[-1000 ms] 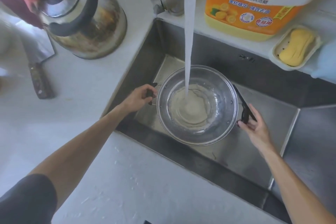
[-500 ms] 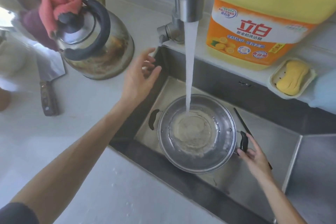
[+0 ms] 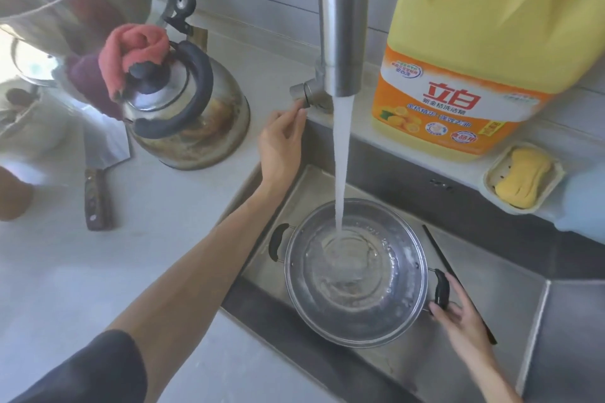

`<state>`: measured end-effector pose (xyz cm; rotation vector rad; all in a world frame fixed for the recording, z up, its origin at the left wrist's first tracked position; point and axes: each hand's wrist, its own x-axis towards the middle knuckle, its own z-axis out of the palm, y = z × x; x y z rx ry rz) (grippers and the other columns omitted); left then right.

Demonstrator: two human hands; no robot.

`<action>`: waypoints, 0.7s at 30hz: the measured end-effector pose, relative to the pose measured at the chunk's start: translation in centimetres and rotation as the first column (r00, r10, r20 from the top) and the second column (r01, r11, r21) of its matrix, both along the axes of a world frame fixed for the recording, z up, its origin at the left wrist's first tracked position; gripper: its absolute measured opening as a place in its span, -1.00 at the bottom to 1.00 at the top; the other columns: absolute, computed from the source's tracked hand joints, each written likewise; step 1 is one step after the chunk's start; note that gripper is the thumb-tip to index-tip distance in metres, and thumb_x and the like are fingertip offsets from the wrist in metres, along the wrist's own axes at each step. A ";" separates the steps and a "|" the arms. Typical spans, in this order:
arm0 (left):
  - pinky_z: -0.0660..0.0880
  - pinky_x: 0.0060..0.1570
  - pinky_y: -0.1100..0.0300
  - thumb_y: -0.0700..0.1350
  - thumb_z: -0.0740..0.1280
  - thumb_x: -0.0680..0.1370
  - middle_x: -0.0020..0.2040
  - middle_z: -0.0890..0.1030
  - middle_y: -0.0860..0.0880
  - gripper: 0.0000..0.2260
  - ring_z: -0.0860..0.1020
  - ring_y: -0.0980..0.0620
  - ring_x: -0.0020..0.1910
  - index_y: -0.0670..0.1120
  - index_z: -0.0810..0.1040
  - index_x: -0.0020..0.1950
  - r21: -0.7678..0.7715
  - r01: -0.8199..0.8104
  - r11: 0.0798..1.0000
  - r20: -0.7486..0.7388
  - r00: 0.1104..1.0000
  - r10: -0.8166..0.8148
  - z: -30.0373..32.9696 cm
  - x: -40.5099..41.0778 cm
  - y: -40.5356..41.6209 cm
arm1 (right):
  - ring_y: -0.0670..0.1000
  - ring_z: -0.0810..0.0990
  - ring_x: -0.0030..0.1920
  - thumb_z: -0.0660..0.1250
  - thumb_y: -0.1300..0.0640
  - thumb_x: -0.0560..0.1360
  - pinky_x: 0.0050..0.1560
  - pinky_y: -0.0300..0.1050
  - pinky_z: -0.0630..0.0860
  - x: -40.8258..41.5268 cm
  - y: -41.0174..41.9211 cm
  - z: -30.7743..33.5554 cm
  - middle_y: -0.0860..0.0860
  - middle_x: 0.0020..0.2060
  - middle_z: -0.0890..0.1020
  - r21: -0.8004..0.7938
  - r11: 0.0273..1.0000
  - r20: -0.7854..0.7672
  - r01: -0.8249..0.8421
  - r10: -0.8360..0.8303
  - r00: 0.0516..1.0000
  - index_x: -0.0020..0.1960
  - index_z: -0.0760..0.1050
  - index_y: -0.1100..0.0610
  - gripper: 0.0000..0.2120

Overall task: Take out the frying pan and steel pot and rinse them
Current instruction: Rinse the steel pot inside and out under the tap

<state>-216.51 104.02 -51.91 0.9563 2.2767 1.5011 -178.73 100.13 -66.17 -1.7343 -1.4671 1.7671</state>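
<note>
Two hands busy: left hand (image 3: 281,137) up at tap lever (image 3: 302,95), fingers curled against it, grip unclear; right hand (image 3: 458,314) fingers round handle (image 3: 440,288) of pot (image 3: 357,275) in sink (image 3: 484,278), under running water (image 3: 340,160); frying pan unseen. Best shut lever gently; steady pot; then swirl and tip out slowly.

We read one label only: the yellow detergent jug (image 3: 484,42), beyond our right grip (image 3: 458,317), carries large red characters "立白" on its orange-and-white label (image 3: 458,101); the smaller print beneath stays too blurred.
</note>
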 end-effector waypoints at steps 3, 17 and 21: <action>0.29 -0.20 0.52 -0.04 0.23 0.60 -0.24 0.39 0.15 -0.69 0.40 0.28 -0.30 -0.06 0.51 0.32 -0.033 0.094 0.995 -0.102 0.990 -0.096 0.4 0.8 0.7 | -0.04 0.69 -0.19 0.34 0.33 0.50 -0.08 -0.49 0.49 0.0 -0.2 0.1 0.09 -0.10 0.69 0.009 1.000 -0.003 0.021 -0.021 1.000 0.46 0.23 -0.13 -0.35; 0.39 -0.18 0.21 -0.06 0.28 0.54 -0.13 0.53 0.06 -0.83 0.49 0.06 -0.12 0.08 0.54 0.11 -0.835 0.510 0.205 0.374 0.800 -0.469 -8.7 -1.2 -12.7 | 0.06 0.66 0.00 0.36 0.30 0.48 0.20 -0.01 0.50 -0.1 2.7 0.3 0.07 0.04 0.66 0.104 0.975 0.146 -0.197 0.181 0.973 0.25 0.35 -0.21 -0.49; 0.50 0.09 0.07 -0.31 0.35 0.46 -0.07 0.61 -0.07 -0.74 0.55 -0.02 -0.06 0.07 0.59 -0.05 -0.711 0.582 0.395 0.452 0.809 -0.377 -9.5 -1.2 -12.7 | 0.00 0.69 -0.10 0.43 0.28 0.43 0.11 0.01 0.53 0.2 3.8 0.4 0.01 -0.08 0.67 0.115 0.927 0.235 -0.358 0.324 0.916 0.03 0.34 -0.41 -0.41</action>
